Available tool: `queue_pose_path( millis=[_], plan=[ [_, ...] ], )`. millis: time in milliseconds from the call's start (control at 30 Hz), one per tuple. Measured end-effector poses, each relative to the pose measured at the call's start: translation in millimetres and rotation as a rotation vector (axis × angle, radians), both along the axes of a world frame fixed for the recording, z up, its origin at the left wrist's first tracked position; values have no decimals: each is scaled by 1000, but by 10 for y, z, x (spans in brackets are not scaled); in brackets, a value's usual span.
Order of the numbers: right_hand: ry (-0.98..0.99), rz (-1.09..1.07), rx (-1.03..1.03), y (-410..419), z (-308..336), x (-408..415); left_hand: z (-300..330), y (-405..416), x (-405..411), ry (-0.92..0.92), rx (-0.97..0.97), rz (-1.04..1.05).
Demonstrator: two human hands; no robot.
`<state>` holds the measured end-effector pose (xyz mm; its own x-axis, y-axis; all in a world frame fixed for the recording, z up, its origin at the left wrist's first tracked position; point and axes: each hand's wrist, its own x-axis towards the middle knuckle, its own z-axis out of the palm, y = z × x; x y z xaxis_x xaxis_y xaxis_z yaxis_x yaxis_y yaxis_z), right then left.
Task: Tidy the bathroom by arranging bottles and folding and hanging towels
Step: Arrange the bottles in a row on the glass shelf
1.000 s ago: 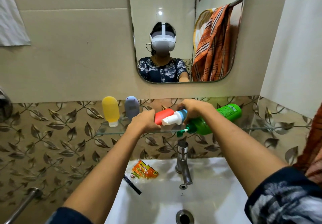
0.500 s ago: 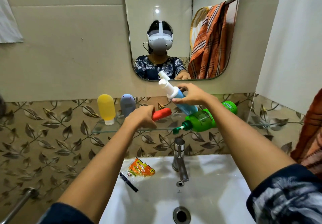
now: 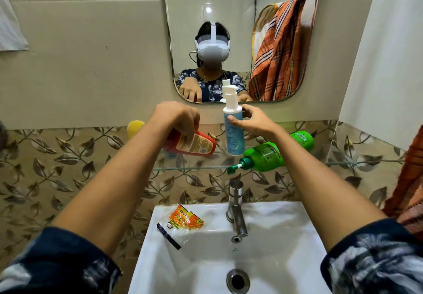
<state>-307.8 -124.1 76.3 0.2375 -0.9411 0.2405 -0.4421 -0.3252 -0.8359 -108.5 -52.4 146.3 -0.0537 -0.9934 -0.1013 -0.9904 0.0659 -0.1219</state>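
Nearest, an orange sachet (image 3: 185, 219) is lying on the white sink (image 3: 286, 236) rim w/ a dark strip beside it. Above, over the glass shelf (image 3: 343, 163), the left hand (image 3: 177, 116) is gripping a red bottle (image 3: 194, 143) tilted on its side, while the right hand (image 3: 254, 122) is holding a blue pump bottle (image 3: 232, 131) upright, fingers curled round it. The green bottle (image 3: 272, 154) is lying flat on the shelf, the yellow one (image 3: 135, 127) is standing at back-left, and the orange towel (image 3: 279, 51) in the mirror is hanging unfolded, so it's looking like early days.
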Motion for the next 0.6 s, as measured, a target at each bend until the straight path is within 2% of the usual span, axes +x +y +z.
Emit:
queue_pose_path(
  millis=[233, 433, 600],
  plan=[
    [-53, -19, 0, -37, -59, -13, 210, -7, -179, -280, -56, -122],
    [-98, -31, 11, -82, -123, -26, 162, -50, -360, -341, -189, -226],
    [-118, -12, 10, -93, -150, -58, 78, -154, -449, -505, -244, -299]
  ],
)
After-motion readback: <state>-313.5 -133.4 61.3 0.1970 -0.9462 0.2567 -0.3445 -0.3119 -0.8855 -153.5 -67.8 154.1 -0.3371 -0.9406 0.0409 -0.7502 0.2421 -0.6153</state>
